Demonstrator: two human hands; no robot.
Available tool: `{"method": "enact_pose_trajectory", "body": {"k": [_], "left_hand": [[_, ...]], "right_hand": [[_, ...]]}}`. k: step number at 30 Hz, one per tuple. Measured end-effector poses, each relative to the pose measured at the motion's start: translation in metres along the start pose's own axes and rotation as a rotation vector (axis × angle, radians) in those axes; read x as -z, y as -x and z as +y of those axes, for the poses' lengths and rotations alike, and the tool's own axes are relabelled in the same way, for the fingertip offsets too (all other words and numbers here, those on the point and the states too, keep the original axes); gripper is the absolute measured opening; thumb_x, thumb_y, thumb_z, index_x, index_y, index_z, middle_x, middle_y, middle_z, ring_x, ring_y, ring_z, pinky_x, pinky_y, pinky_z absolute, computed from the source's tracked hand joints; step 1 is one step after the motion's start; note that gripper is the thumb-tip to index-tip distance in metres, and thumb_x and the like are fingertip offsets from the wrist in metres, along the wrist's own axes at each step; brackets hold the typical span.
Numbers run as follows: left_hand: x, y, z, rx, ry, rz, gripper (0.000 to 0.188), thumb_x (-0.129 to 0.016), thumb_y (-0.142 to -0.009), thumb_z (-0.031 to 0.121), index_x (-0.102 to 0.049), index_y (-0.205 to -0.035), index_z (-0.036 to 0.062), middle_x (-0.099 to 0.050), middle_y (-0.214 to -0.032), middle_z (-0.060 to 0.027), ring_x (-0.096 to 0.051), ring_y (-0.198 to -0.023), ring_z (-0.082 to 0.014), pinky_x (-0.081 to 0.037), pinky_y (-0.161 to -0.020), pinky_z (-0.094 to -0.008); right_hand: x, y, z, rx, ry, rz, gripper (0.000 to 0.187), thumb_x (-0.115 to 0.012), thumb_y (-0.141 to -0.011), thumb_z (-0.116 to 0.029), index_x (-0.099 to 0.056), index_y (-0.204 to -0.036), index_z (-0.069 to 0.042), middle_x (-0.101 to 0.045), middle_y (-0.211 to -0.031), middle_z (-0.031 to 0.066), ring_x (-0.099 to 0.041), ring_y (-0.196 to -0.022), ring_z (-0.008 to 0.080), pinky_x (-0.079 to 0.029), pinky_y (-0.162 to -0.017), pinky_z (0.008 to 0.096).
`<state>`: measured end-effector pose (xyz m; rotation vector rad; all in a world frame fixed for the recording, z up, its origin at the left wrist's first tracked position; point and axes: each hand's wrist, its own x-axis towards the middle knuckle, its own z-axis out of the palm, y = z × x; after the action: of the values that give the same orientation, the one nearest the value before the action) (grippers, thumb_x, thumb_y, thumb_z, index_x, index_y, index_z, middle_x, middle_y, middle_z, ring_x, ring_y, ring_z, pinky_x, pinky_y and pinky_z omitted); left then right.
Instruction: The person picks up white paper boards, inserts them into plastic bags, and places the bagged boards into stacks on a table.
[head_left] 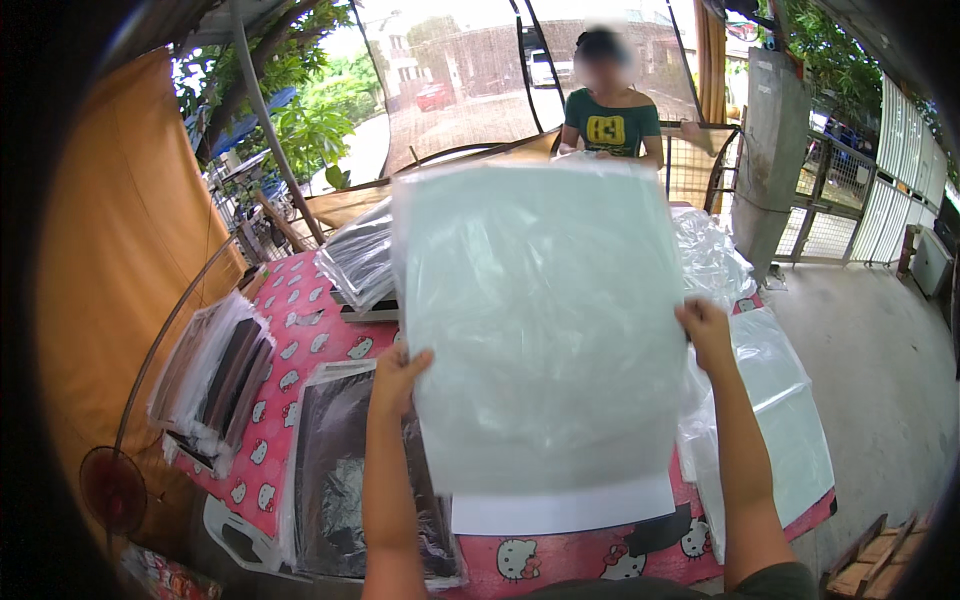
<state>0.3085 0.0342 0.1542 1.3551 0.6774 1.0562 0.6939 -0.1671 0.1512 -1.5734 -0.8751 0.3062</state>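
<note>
A large pale sheet in a clear plastic sleeve (540,320) is held up in front of me, over the table. My left hand (400,378) grips its left edge, the thumb lying on the near face. On the opposite edge, my right hand (706,332) is closed with the fingers curled. Below the raised sleeve, a white sheet (565,508) lies on the table and shows only along its lower part. Dark sheets in plastic (335,480) lie beside my left forearm. Pale sheets in plastic (770,420) are stacked by my right forearm.
A pink patterned cloth (520,558) covers the table. Plastic-wrapped dark sheets (215,380) sit at the left edge, and others (360,255) lie farther back. Crumpled clear plastic (710,250) is at the back right. A person in a green top (612,125) is across the table. A concrete post (770,150) stands beyond.
</note>
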Motion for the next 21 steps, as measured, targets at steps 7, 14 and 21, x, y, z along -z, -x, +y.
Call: {"method": "enact_pose_trajectory", "body": {"k": [7,14,21], "left_hand": [[0.039,0.132,-0.072,0.508,0.148,-0.044,0.036,-0.057,-0.081,0.007,-0.046,-0.115,0.0003,-0.058,-0.097,-0.0076,-0.058,-0.081,-0.0164,-0.050,-0.067,-0.0306],[0.064,0.329,-0.076,0.694,0.212,0.172,0.045,-0.057,-0.080,0.004,-0.040,-0.121,-0.0015,-0.055,-0.107,-0.0116,-0.055,-0.095,-0.0191,-0.044,-0.084,-0.0333],[0.059,0.354,-0.065,0.405,0.169,0.400,0.070,-0.053,-0.070,-0.006,-0.020,-0.131,0.0018,-0.042,-0.121,-0.0150,-0.045,-0.110,-0.0235,-0.038,-0.092,-0.0348]], "right_hand": [[-0.008,0.134,0.074,-0.500,-0.346,-0.179,0.024,-0.062,-0.076,-0.008,-0.053,-0.096,0.003,-0.057,-0.073,0.0032,-0.051,-0.059,0.0082,-0.041,-0.051,0.0223],[0.053,0.317,0.054,-0.683,-0.228,-0.277,0.044,-0.058,-0.075,-0.001,-0.041,-0.114,0.007,-0.059,-0.084,0.0141,-0.060,-0.068,0.0200,-0.051,-0.056,0.0301],[0.060,0.350,0.044,-0.448,-0.028,-0.325,0.053,-0.065,-0.074,-0.014,-0.039,-0.117,0.003,-0.054,-0.099,0.0160,-0.058,-0.072,0.0209,-0.050,-0.059,0.0303]]}}
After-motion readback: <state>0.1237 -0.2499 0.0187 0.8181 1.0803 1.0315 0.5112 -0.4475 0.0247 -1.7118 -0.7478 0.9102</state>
